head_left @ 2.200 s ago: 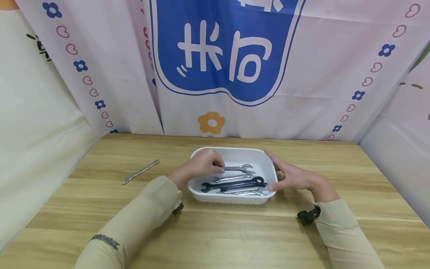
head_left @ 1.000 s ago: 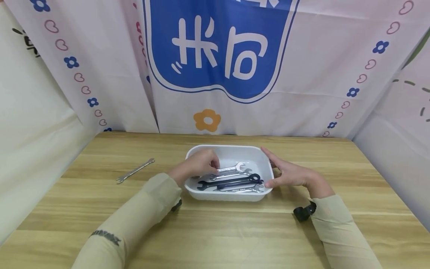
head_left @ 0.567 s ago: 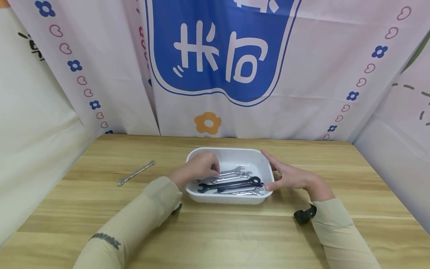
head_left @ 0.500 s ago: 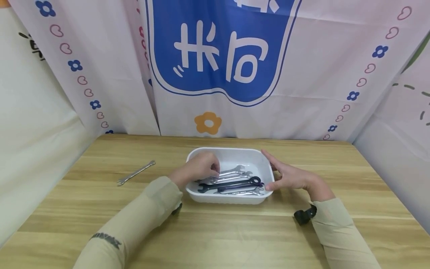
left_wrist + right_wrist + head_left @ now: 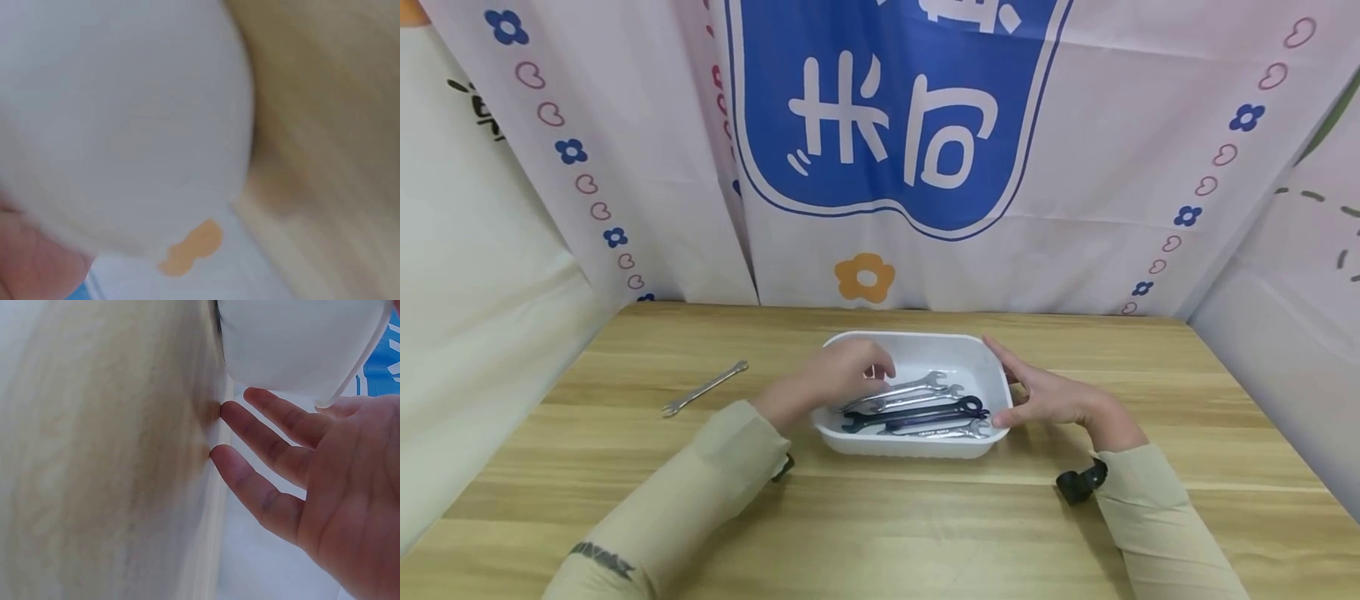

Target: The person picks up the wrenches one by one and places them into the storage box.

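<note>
A white plastic tub stands on the table with several wrenches in it. Over its left end is my left hand, its fingers loosely bent and nothing between them. A silver open-end wrench lies just beyond those fingertips, its left end partly under the hand. Beside it are another silver wrench, a black combination wrench and a silver wrench at the front. My right hand spreads against the tub's right end. In the right wrist view its fingers are nearly straight, fingertips at the tabletop.
One silver double-ended wrench lies alone on the wooden table, left of the tub. A printed white cloth hangs behind the table's back edge, and plain cloth walls enclose both sides.
My left hand settled the silver wrench at the back of the tub, let go of it and drew back slightly left. The right hand has stayed at the tub's right end.
</note>
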The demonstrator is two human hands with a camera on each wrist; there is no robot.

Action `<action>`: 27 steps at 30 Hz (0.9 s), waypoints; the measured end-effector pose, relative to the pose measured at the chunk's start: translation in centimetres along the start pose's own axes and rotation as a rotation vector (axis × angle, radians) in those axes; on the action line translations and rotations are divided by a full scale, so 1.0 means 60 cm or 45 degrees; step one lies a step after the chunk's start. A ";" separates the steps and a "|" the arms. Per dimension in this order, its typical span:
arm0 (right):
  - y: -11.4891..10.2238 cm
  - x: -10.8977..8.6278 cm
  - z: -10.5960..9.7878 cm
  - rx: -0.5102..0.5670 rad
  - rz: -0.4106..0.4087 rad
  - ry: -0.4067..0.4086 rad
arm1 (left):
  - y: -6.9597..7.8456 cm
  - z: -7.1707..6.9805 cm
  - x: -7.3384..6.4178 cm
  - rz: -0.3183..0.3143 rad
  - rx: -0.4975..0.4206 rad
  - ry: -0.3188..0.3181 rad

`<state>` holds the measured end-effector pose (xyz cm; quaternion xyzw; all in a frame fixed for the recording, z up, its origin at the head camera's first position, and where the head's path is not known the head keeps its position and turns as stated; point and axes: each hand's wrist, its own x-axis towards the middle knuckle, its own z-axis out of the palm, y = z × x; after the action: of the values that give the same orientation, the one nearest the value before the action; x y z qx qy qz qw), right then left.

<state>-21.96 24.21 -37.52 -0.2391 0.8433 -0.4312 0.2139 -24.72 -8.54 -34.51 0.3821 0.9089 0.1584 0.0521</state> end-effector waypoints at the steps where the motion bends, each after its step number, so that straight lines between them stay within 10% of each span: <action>1: 0.000 0.000 -0.001 -0.004 -0.003 0.003 | 0.003 -0.006 -0.005 0.003 -0.009 0.013; 10: -0.002 -0.001 -0.001 0.010 -0.003 -0.006 | -0.003 -0.054 -0.056 -0.062 -0.131 0.149; 27: 0.001 0.001 0.000 0.008 -0.002 0.000 | -0.097 -0.102 -0.148 -0.331 -0.111 0.310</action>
<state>-22.00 24.21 -37.59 -0.2391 0.8418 -0.4340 0.2142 -23.72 -20.19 -30.88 0.2370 0.9425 0.2345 -0.0218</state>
